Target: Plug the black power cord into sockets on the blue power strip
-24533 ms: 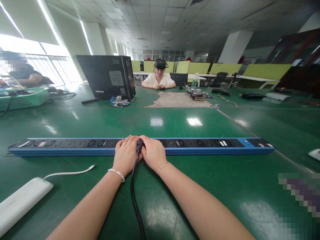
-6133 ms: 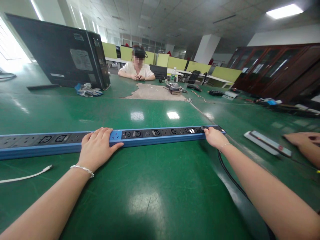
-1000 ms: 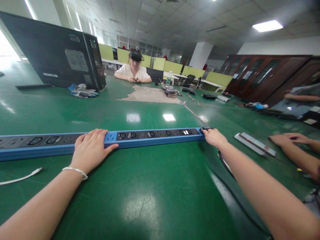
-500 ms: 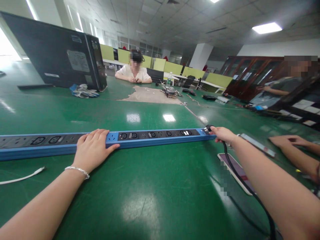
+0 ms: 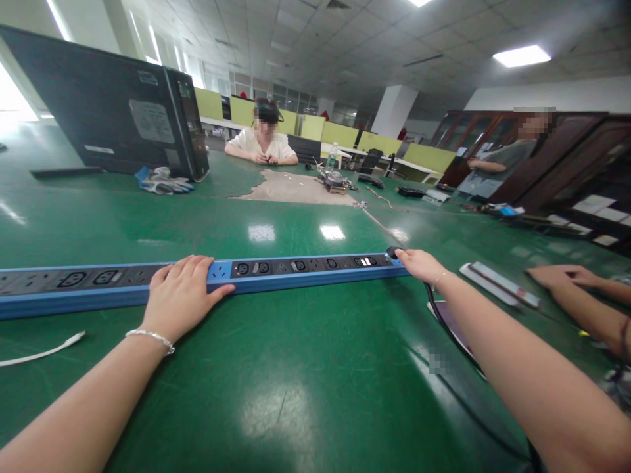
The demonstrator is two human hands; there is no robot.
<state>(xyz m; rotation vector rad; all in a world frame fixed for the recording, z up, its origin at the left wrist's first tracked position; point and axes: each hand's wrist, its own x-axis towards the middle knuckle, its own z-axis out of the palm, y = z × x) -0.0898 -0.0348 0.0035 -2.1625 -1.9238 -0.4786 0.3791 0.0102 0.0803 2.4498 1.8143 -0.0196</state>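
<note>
A long blue power strip [image 5: 315,281] with black socket panels lies across the green table. My left hand [image 5: 181,289] grips it left of centre, fingers laid over the top and thumb along the near side. At the strip's right end, my right hand [image 5: 419,265] is closed round a black power plug [image 5: 394,251]. The plug is over the blue end socket; whether its pins are in cannot be made out. Its black cord [image 5: 446,322] runs down beneath my right forearm.
A phone [image 5: 453,332] lies partly behind my right arm. Near a co-worker's hands [image 5: 557,277] are flat white pieces [image 5: 497,286]. A white cable [image 5: 46,355] is at left; a computer case [image 5: 128,118] and gloves [image 5: 165,180] stand further back. Another person [image 5: 263,141] sits opposite.
My right hand has moved left with the plug, further over the strip's end. My left hand stays in place. The standing person at the right back has shifted left.
</note>
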